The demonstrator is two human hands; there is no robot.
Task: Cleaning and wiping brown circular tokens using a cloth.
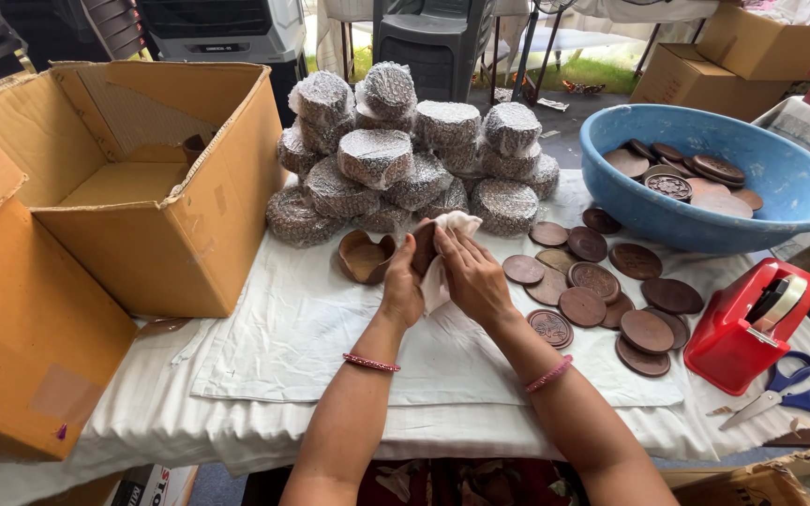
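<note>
My left hand (402, 286) grips a small brown clay pot (423, 245) on its side over the white table cloth (311, 347). My right hand (473, 275) presses a white cloth (452, 227) against that pot. A second brown clay pot (365, 256) lies tipped on the cloth just left of my left hand. Several round brown clay lids (596, 281) are spread on the cloth to the right of my right hand. Behind my hands rises a pile of bubble-wrapped round bundles (405, 159).
An open cardboard box (157, 215) stands at the left. A blue plastic basin (780, 187) with more brown lids sits at the back right. A red tape dispenser (747, 323) and blue-handled scissors (794, 394) lie at the right edge. More cardboard boxes (742, 52) are behind.
</note>
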